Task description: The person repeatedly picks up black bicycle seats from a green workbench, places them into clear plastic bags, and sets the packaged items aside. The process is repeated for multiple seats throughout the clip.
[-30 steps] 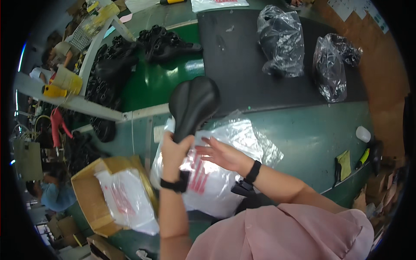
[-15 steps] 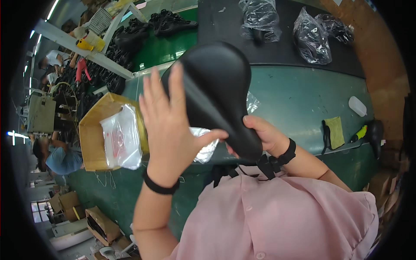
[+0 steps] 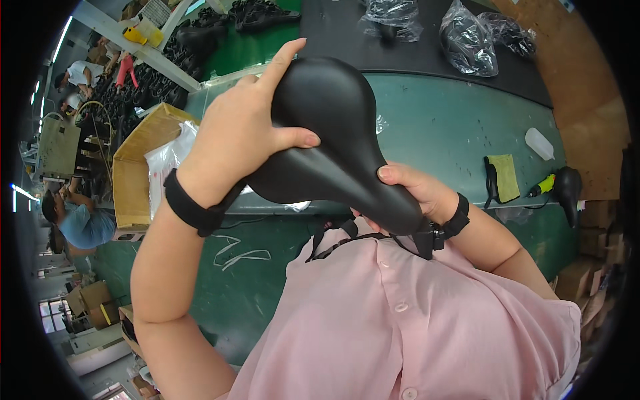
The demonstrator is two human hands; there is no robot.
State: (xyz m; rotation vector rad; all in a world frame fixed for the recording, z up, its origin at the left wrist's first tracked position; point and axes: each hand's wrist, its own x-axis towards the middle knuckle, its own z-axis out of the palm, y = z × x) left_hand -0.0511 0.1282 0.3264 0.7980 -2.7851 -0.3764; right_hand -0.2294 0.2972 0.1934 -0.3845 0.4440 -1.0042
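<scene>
A black bicycle saddle [image 3: 328, 113] is held up in front of me, its wide end away from me and its narrow nose toward my chest. My left hand [image 3: 237, 130] grips the wide end at its left side, thumb on the smooth top and index finger stretched along the edge. Its other fingers are partly hidden. My right hand [image 3: 423, 190] is closed round the nose, thumb on top and fingertips underneath. The saddle's underside is out of sight.
A green worktable [image 3: 453, 127] lies beyond the saddle, with a black mat [image 3: 333, 30] bearing plastic-wrapped saddles [image 3: 467, 43]. A carton [image 3: 133, 180] with clear bags [image 3: 170, 157] stands left. Right are a yellow-green cloth [image 3: 505, 179], a white bottle [image 3: 539, 144] and another saddle [image 3: 568, 193].
My left hand has gone from spread fingers beside the saddle to a grip on its wide end. The saddle has turned slightly, its nose swinging right. My right hand stays on the nose.
</scene>
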